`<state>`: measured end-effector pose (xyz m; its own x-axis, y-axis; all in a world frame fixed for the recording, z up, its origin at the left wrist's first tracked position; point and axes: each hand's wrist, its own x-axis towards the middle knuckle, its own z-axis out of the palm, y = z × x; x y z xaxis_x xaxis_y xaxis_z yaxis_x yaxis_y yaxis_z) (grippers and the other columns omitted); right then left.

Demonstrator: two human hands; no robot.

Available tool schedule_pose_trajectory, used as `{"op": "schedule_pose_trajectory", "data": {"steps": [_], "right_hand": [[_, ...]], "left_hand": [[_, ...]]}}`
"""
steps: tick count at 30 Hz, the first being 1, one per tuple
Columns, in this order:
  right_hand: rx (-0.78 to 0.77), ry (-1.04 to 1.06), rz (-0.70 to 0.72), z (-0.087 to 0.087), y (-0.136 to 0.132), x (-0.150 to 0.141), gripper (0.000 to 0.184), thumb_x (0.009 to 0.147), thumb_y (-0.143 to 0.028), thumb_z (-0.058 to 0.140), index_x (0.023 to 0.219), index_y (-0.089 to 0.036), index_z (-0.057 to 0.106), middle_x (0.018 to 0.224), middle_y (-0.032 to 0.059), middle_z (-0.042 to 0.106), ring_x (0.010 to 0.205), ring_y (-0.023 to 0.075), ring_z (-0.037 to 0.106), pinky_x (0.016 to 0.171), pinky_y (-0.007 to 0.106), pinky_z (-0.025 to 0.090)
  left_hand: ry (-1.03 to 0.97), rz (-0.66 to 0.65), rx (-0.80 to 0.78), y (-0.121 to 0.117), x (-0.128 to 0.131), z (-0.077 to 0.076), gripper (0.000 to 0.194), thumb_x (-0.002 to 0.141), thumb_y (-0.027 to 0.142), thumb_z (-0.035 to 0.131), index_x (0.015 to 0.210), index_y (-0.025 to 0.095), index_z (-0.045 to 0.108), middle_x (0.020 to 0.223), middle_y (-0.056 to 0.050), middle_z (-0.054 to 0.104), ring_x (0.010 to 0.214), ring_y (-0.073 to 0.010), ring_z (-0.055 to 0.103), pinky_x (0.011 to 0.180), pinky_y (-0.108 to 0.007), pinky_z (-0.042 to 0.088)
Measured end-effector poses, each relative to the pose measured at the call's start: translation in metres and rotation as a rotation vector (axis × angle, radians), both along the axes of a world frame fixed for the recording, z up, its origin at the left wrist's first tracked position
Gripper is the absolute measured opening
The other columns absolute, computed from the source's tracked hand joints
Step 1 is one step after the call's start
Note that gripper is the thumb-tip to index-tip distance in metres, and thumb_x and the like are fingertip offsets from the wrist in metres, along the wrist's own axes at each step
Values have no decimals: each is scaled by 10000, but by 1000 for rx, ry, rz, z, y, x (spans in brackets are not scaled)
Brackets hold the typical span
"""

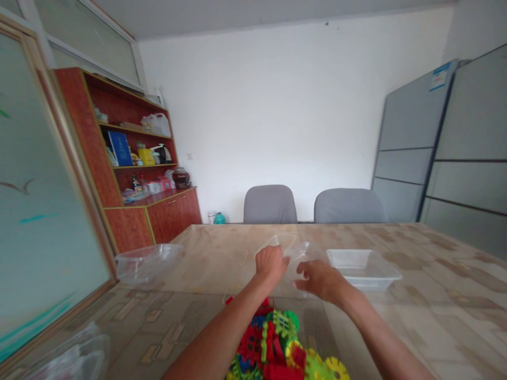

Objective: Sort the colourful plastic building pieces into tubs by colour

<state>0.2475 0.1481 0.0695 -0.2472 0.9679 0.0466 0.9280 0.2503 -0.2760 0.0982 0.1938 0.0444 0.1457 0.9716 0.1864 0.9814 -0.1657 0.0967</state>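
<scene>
My left hand [271, 262] is closed on the edge of a clear plastic container [307, 250] over the middle of the table. The container is see-through and blurred, so its full outline is hard to make out. My right hand [320, 279] is beside the container's right side, its fingers curved and apart; whether they touch the plastic I cannot tell. Below my forearms lies a heap of colourful plastic building pieces [273, 343], in red, green, yellow and blue, partly covered by the left forearm.
To the right stands a clear rectangular plastic box [364, 269]. Another clear container [146, 262] is at the table's left edge, and clear plastic [75, 353] lies at the near left corner. Two grey chairs [270, 205] are behind the patterned table [443, 295].
</scene>
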Motion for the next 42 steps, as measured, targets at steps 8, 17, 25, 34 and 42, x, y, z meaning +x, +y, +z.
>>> {"op": "schedule_pose_trajectory", "data": {"steps": [8, 17, 25, 34, 42], "right_hand": [[-9, -17, 65, -12, -1, -7, 192, 723, -197, 725, 908, -246, 749, 870, 47, 744, 875, 235, 676, 720, 280, 453], [161, 20, -79, 11, 11, 28, 235, 908, -227, 483, 951, -205, 713, 902, 93, 751, 850, 232, 691, 645, 268, 427], [245, -76, -2, -10, 24, 30, 315, 861, -129, 529, 1137, -203, 660, 1192, 94, 667, 1100, 250, 573, 870, 315, 414], [262, -159, 11, -38, 32, 20, 456, 800, -13, 507, 1194, -207, 630, 1183, 111, 672, 1152, 295, 524, 1008, 491, 280], [320, -110, -4, -38, 35, 28, 502, 787, 58, 419, 1112, -228, 675, 1126, 112, 700, 1098, 301, 573, 989, 555, 281]], "left_hand": [[36, -43, -37, 0, -11, 6, 230, 947, 318, 551, 1080, 141, 614, 1089, -76, 635, 968, -212, 625, 850, -422, 517], [39, -326, -60, 15, -27, 5, 212, 941, 285, 564, 1099, 150, 608, 1127, -78, 619, 984, -212, 616, 853, -418, 519], [14, -528, -16, 35, -21, -7, 210, 938, 290, 568, 1084, 147, 615, 1116, -76, 626, 983, -212, 617, 869, -428, 509], [-4, -362, 114, 32, -61, 13, 249, 939, 293, 565, 1151, 167, 598, 1230, -89, 583, 1113, -244, 563, 956, -476, 452], [108, 331, 163, 6, -224, 59, 260, 929, 294, 578, 1146, 151, 592, 1229, -95, 573, 1109, -257, 560, 941, -489, 457]]}}
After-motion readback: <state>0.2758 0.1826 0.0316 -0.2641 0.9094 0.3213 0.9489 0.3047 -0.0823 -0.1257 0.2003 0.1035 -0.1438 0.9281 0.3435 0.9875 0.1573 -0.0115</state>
